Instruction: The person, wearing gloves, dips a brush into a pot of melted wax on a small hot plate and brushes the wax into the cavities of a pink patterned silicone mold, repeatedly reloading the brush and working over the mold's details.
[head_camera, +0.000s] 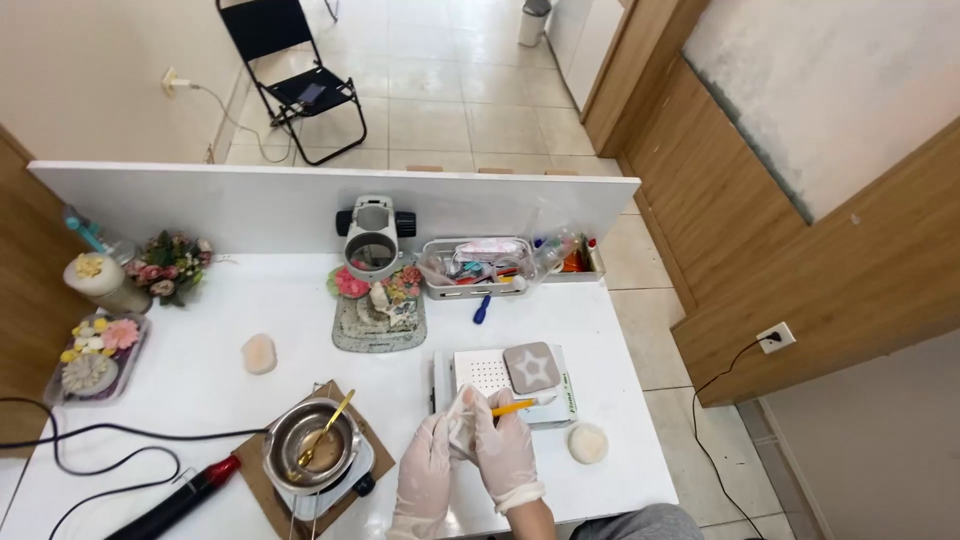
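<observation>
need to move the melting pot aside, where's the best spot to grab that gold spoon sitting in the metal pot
Take the gold spoon by its upper handle end, which sticks out over the rim of the metal pot toward the upper right. Come from the right, above the rim: the bowl end lies down inside the pot, and the handle tilts free there, clear of the gloved hands.

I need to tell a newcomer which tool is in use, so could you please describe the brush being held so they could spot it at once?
Start at the white table and find the two gloved hands at its near edge. The right hand grips a thin brush pointing toward the white perforated block. Its orange-yellow handle sets it apart from the gold spoon resting in the metal pot.
</observation>
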